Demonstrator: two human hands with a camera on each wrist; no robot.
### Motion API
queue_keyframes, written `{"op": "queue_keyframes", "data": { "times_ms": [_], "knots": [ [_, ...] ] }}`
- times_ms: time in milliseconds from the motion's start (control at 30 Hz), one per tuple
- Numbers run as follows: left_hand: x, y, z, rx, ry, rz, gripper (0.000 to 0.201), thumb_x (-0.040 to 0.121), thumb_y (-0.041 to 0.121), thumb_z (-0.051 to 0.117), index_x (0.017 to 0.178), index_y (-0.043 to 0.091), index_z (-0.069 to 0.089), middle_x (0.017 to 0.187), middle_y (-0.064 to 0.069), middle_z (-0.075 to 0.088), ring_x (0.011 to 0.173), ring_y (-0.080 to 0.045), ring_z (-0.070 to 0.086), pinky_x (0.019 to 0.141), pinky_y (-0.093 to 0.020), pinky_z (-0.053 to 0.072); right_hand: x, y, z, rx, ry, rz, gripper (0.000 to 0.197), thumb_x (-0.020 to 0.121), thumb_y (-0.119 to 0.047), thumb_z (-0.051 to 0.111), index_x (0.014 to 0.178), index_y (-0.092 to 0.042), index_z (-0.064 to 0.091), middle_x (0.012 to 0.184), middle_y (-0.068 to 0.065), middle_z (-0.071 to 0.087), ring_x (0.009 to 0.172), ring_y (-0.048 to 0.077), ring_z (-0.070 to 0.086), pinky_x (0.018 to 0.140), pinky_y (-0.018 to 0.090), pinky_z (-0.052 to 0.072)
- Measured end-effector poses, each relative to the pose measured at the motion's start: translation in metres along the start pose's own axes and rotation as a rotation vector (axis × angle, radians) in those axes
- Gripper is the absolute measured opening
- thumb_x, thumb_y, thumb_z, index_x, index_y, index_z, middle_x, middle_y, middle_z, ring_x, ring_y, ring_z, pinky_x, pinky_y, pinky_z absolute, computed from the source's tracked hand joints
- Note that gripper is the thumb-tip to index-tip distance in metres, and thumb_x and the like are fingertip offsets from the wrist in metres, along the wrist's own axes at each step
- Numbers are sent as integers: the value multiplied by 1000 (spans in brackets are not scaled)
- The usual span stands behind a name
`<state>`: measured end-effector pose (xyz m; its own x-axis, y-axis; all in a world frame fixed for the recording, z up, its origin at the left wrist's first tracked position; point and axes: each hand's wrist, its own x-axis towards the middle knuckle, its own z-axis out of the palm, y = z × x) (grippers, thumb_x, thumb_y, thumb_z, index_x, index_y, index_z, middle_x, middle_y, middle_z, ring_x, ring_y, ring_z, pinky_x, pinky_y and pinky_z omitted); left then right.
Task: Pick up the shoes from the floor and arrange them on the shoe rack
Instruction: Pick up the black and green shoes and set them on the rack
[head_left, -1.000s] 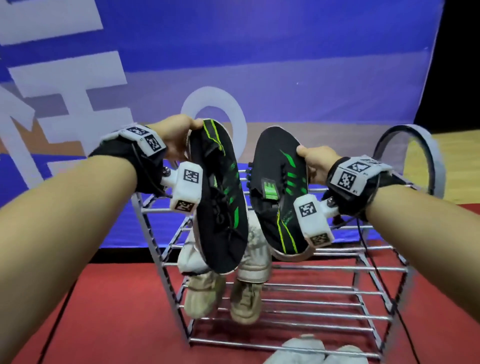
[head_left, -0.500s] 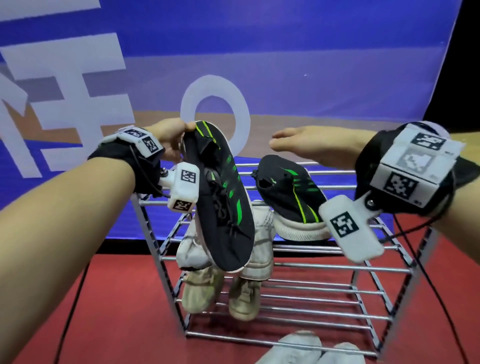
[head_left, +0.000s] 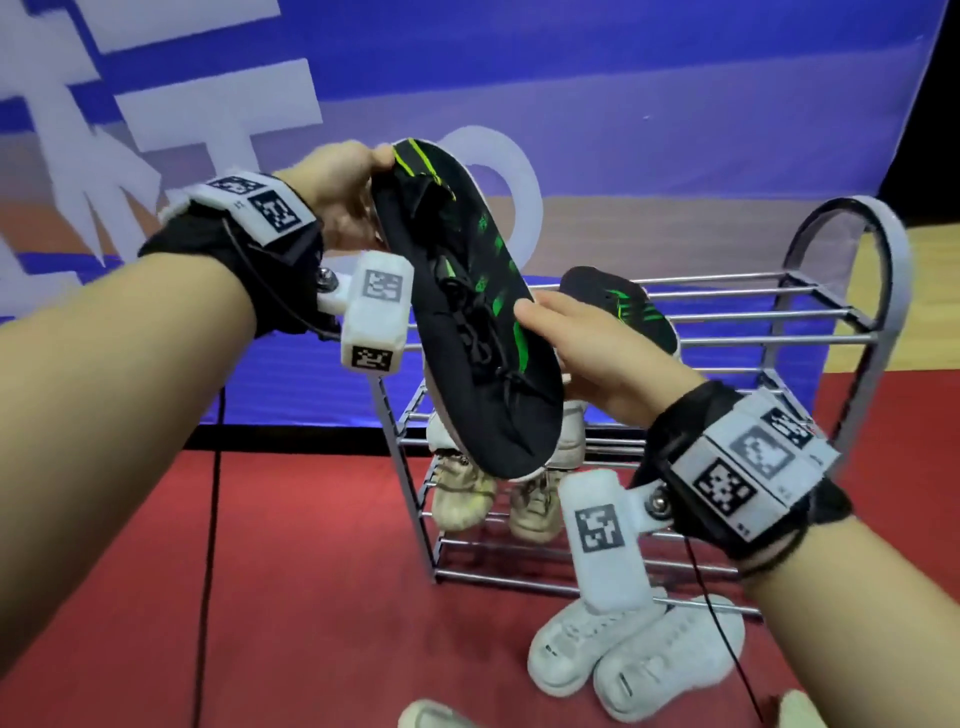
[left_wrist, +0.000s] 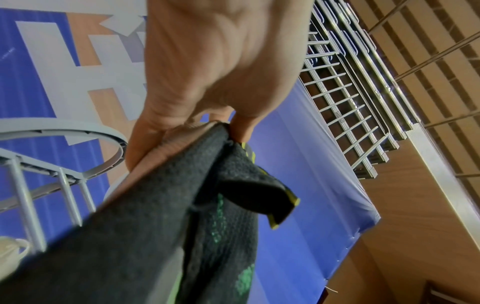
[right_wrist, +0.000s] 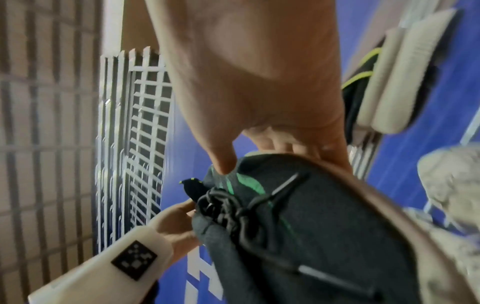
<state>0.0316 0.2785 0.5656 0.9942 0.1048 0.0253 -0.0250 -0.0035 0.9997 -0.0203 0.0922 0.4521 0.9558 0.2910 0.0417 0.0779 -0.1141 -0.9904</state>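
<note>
my left hand (head_left: 343, 192) pinches the heel of the black-and-green sneaker (head_left: 467, 322), its long axis hanging from 11 o'clock down to 5 o'clock in front of the shoe rack (head_left: 852, 312). my right hand (head_left: 597, 358) grasps its side with thumb on the upper and fingers behind. its mate (head_left: 623, 306) sits on the top shelf at 2 o'clock, so i judge the toe must swing up beside it.
</note>
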Motion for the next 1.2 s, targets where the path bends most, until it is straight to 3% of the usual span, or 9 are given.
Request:
{"op": "queue_keyframes", "data": {
  "times_ms": [133,267,333,400,533,733,1033,1100,1200],
  "knots": [
    [-20,-9,6,-15,79,107,35,104,26,29,78,16,51,52,4,61,40,-7,59,44,-26,52,-1,5,7,135,90,-68,39,96,-15,47,132,-27,53,109,6,69,88,18,63,80,32,51],
    [-37,-33,7,90,-80,86,48,100,49,23,71,21,49,64,5,46,59,-9,46,76,-30,42,5,9,0,295,183,-102,40,95,-3,46,134,-11,53,121,12,65,94,22,65,81,29,55],
    [-47,-52,6,131,-140,-10,51,93,58,33,95,14,58,78,2,54,71,-12,56,86,-38,45,6,11,3,373,205,-98,39,96,-1,44,134,-8,53,116,14,66,86,21,65,75,26,56],
    [-58,-75,8,135,-155,-91,60,90,60,39,119,10,51,84,0,63,75,-15,61,79,-37,50,7,10,7,463,216,-95,37,97,-1,40,132,-6,54,103,12,67,76,16,64,71,25,56],
    [-78,-103,9,142,-271,-144,51,93,61,31,95,19,60,82,-1,69,78,-16,66,73,-34,54,6,4,11,712,176,-58,33,101,-3,32,129,-7,49,95,11,63,71,17,62,65,30,57],
    [-86,-114,1,119,-275,-38,48,87,20,62,132,17,46,111,-3,67,91,-18,68,88,-43,55,-1,3,15,844,121,40,24,103,-6,30,88,-10,49,96,12,60,98,29,59,82,48,47],
    [-54,-130,-1,-67,-96,-19,40,96,-4,40,134,8,45,103,-7,68,78,-13,71,60,-29,59,14,17,-20,129,365,12,23,92,-16,48,103,0,61,88,5,52,80,19,52,64,25,46],
    [-41,-138,-3,-75,-50,-29,42,97,-3,39,138,7,39,116,-13,64,83,-16,69,58,-31,59,15,21,-33,-42,575,-131,25,84,-15,47,94,-6,68,82,5,59,80,22,58,74,33,53],
    [-19,-142,-7,-45,-20,7,41,99,-1,35,139,6,41,125,-17,58,90,-22,66,71,-40,60,14,25,-49,-444,752,-145,31,87,-17,46,111,-15,65,121,16,55,117,34,48,100,36,39]
  ]
}}
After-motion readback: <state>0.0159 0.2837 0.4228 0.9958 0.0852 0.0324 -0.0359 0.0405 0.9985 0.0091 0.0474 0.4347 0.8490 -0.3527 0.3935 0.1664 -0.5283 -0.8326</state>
